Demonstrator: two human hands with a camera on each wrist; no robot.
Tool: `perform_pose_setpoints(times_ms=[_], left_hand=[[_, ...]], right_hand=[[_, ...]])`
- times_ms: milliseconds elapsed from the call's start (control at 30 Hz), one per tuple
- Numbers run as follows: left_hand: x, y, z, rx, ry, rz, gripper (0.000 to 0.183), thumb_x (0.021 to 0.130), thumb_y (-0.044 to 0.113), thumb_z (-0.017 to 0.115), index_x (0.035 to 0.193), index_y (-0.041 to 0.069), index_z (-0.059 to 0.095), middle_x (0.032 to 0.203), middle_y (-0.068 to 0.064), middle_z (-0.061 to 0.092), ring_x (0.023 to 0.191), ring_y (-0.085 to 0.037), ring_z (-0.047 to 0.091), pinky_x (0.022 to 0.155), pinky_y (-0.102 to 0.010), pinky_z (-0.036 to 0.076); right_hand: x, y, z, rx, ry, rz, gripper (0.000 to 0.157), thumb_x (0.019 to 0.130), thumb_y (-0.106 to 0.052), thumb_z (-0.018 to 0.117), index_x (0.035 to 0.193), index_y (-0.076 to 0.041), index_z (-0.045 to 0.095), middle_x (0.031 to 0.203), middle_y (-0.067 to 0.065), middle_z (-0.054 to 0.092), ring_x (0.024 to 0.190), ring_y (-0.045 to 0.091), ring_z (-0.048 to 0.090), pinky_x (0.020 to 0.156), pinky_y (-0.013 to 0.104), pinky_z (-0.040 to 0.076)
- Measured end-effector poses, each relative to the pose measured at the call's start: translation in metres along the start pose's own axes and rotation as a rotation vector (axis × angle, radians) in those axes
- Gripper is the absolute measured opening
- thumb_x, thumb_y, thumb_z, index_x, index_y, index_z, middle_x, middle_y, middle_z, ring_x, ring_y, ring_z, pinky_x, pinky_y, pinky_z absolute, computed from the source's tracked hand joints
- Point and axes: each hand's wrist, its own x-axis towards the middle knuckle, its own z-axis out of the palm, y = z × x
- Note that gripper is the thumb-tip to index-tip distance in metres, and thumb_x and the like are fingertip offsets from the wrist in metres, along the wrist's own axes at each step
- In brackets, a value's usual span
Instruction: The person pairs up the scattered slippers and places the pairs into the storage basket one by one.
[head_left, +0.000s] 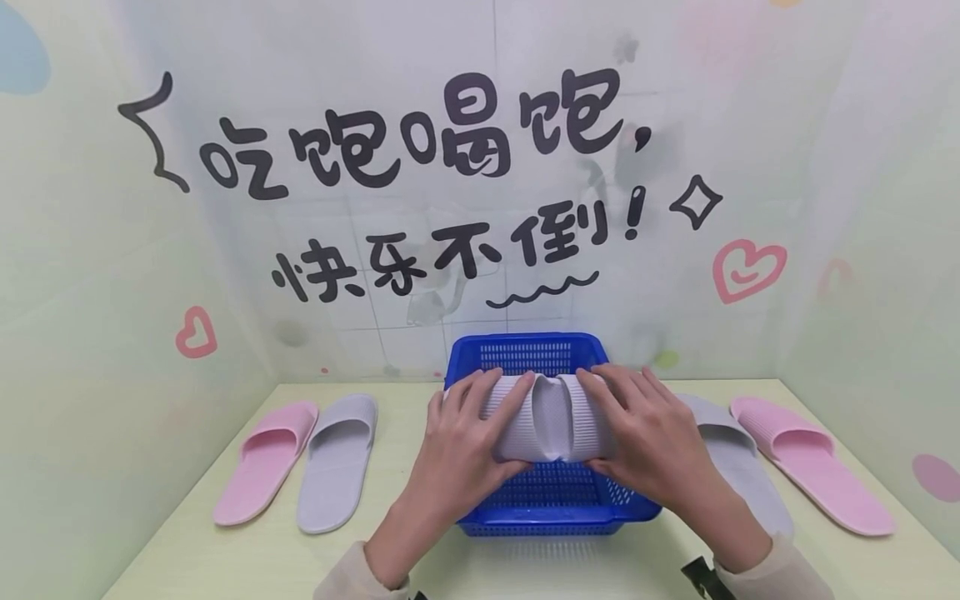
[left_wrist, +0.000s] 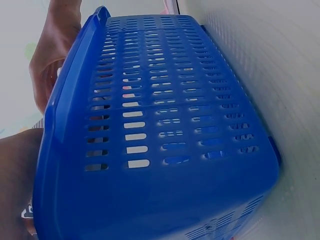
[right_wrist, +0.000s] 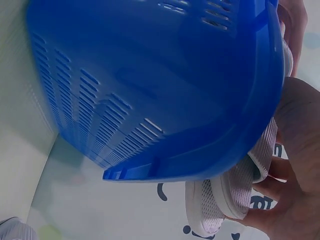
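Both hands grip a pale grey pair of slippers above the blue plastic basket. The left hand clasps the left end, fingers over the top and thumb below. At the opposite end, the right hand has the same grip. Ribbed straps face each other, with a gap between them showing the textured insole. In the right wrist view the soles of the slippers lie close together beside the basket rim. The basket's perforated side covers most of the left wrist view.
On the table, a pink slipper and a grey slipper lie at the left. Another grey slipper lies at the right, partly behind the right hand, beside another pink slipper. A printed wall stands behind.
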Motion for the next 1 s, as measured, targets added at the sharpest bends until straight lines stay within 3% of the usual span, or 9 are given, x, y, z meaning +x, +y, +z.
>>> perform_pose_setpoints(times_ms=[467, 700, 1000], left_hand=[[-0.0009, 0.0048, 0.0014, -0.001, 0.006, -0.019, 0.110, 0.055, 0.060, 0.085, 0.149, 0.035, 0.033, 0.139, -0.010, 0.048, 0.127, -0.034, 0.047, 0.093, -0.058, 0.044], [-0.0004, 0.0041, 0.0004, -0.006, 0.021, 0.021, 0.109, 0.056, 0.058, 0.086, 0.149, 0.035, 0.034, 0.141, -0.010, 0.048, 0.128, -0.035, 0.047, 0.096, -0.058, 0.042], [-0.0003, 0.0071, 0.0001, 0.011, 0.024, 0.003, 0.110, 0.055, 0.059, 0.086, 0.149, 0.033, 0.034, 0.140, -0.011, 0.049, 0.127, -0.034, 0.049, 0.094, -0.059, 0.043]], right_hand=[[-0.0001, -0.0051, -0.0009, -0.035, -0.002, 0.015, 0.113, 0.040, -0.054, 0.092, 0.137, -0.014, 0.051, 0.124, 0.011, 0.058, 0.113, 0.032, 0.058, 0.097, 0.060, 0.045], [0.0007, -0.0073, -0.0013, -0.049, -0.020, -0.005, 0.115, 0.040, -0.055, 0.093, 0.138, -0.013, 0.049, 0.126, 0.011, 0.057, 0.115, 0.032, 0.056, 0.098, 0.057, 0.046], [-0.0008, -0.0078, 0.0014, -0.044, 0.021, -0.009, 0.112, 0.040, -0.054, 0.091, 0.136, -0.012, 0.051, 0.123, 0.011, 0.059, 0.112, 0.031, 0.057, 0.096, 0.048, 0.049]])
